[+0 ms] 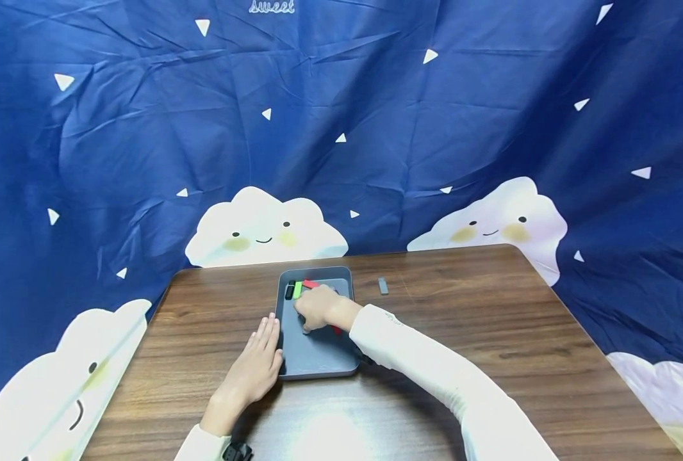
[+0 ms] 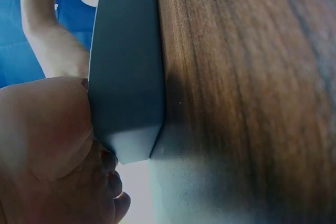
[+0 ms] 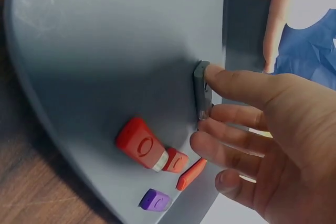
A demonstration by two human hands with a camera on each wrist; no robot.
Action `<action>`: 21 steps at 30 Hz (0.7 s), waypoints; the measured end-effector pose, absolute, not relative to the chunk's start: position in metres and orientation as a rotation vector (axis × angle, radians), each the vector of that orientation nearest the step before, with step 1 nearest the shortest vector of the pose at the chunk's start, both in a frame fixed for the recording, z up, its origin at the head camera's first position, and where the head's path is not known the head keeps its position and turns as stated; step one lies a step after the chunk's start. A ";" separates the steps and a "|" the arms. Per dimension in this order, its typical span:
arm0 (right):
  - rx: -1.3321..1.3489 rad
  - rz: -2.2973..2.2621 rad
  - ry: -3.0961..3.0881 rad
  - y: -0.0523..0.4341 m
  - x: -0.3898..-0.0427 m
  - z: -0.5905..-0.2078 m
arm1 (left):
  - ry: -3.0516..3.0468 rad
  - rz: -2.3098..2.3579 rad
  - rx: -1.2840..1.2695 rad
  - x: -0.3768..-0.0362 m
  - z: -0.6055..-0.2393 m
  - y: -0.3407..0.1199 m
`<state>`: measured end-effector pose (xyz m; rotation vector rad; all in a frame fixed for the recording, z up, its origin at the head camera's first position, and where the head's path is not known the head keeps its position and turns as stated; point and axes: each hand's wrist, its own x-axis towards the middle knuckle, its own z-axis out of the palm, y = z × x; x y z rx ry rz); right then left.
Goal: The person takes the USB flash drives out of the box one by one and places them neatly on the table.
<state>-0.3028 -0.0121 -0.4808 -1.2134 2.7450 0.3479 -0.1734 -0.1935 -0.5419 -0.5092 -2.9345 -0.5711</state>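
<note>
The dark grey flash drive (image 3: 202, 92) is located within the grey tray (image 1: 315, 355), at the fingertips of the right hand (image 1: 316, 306). The hand holds it in a narrow pinch, thumb at one end, fingertips at the other. In the right wrist view its long axis runs nearly top to bottom, slightly tilted, roughly parallel to the tray's left wall. Which end bears the connector, and whether the underside meets the tray floor, cannot be told.

The left hand (image 1: 252, 367) lies flat with straight fingers, touching the outside of the left wall; it grasps nothing.

By the far left corner stand a black flash drive (image 1: 290, 290) and a green flash drive (image 1: 298, 290), side by side, long axes near to far. The right wrist view records a large red flash drive (image 3: 137, 140), its metal connector pointing lower right, near a purple flash drive (image 3: 155, 200).

Raised edges surround the tray; open floor extends from the right hand to the near wall. A light grey flash drive (image 1: 383, 285) lies on the wooden counter (image 1: 462, 307), beyond the tray's right edge
</note>
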 end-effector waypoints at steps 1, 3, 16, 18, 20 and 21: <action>-1.219 0.347 2.742 -0.013 -0.303 -0.481 | -2.942 -0.588 -0.504 -0.173 -0.540 -0.194; -1.226 0.350 2.736 -0.014 -0.303 -0.481 | -2.956 -0.576 -0.505 -0.174 -0.540 -0.194; -1.204 0.285 2.748 -0.014 -0.303 -0.483 | -2.999 -0.492 -0.485 -0.179 -0.542 -0.198; -1.206 0.276 2.751 -0.013 -0.304 -0.483 | -2.993 -0.485 -0.485 -0.180 -0.544 -0.198; -1.212 0.273 2.753 -0.013 -0.304 -0.484 | -3.000 -0.486 -0.482 -0.179 -0.543 -0.197; -1.217 0.272 2.754 -0.013 -0.304 -0.484 | -3.008 -0.489 -0.479 -0.179 -0.541 -0.196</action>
